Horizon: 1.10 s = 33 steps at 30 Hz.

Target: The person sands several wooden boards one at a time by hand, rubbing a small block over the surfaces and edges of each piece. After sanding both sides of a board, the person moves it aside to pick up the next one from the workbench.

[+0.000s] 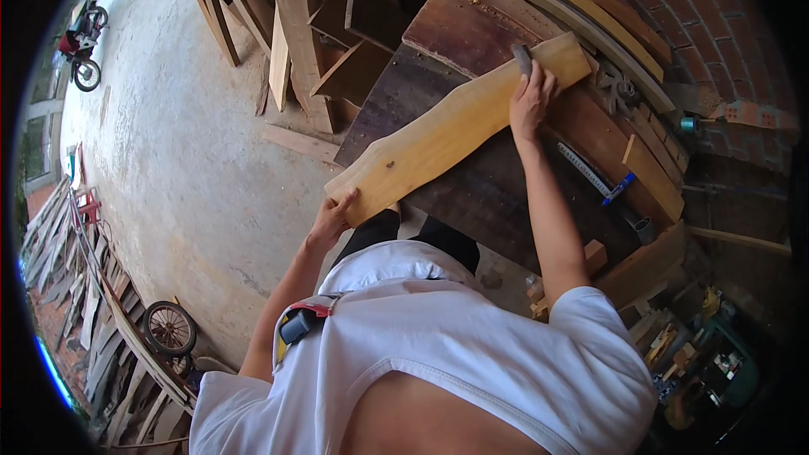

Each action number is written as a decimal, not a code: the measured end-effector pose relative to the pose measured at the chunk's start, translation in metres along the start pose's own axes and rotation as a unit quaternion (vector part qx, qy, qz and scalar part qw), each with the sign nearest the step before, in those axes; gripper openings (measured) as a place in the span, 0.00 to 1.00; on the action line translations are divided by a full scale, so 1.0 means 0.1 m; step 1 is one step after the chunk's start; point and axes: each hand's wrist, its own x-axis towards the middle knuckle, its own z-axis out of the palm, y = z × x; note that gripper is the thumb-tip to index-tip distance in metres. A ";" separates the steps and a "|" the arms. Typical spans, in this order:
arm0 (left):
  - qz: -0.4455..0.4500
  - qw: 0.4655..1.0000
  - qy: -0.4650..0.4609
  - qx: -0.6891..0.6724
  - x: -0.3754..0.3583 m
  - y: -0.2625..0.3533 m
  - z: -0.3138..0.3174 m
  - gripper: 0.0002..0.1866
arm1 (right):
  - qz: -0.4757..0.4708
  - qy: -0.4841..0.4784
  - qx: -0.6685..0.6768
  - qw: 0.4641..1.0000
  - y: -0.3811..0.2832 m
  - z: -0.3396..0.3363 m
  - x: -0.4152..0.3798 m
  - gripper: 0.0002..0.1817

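Observation:
A long, pale yellow wooden board with curved edges lies slantwise over the dark workbench. At its lower left end my left hand grips the edge, thumb on the top face. My right hand is near the upper right end, its fingers closed around a small grey cylindrical piece that rests against the board. A dark knot shows in the wood closer to my left hand.
A metal square with a blue clamp lies on the bench's right side. Wooden pieces lean beyond the bench. Curved planks line the brick wall. A motorbike stands far left, and a wood pile lies lower left.

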 end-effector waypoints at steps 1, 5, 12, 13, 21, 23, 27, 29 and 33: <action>-0.003 1.000 0.004 -0.008 0.03 0.01 0.00 0.31 | -0.045 -0.051 0.018 0.997 -0.41 -0.17 -0.30 0.21; -0.009 1.000 -0.008 -0.010 0.05 -0.08 -0.04 0.31 | -0.253 -0.249 0.200 0.913 -1.25 -0.47 -1.29 0.25; -0.024 0.973 -0.081 -0.216 0.00 0.03 0.07 0.41 | -0.032 -0.046 0.026 0.998 0.11 -0.14 0.11 0.21; -0.026 0.973 -0.084 -0.213 -0.03 0.03 0.09 0.41 | -0.027 -0.018 0.014 0.999 0.15 -0.11 0.18 0.20; -0.052 0.942 -0.130 -0.306 0.02 0.05 0.01 0.48 | -0.235 -0.262 0.256 0.901 -1.90 -0.52 -1.92 0.22; -0.046 0.943 -0.144 -0.298 0.06 0.07 -0.01 0.47 | -0.287 -0.269 0.268 0.879 -1.83 -0.55 -1.92 0.21; -0.061 0.945 -0.145 -0.287 0.06 0.02 -0.04 0.46 | -0.088 -0.119 0.131 0.980 -0.93 -0.54 -0.90 0.22; -0.058 0.948 -0.153 -0.275 0.11 0.00 -0.06 0.46 | -0.025 -0.030 0.066 0.997 -0.41 -0.38 -0.65 0.22; -0.044 0.945 -0.170 -0.277 0.14 0.01 -0.06 0.47 | -0.006 -0.082 0.117 0.990 -1.08 -0.55 -1.19 0.23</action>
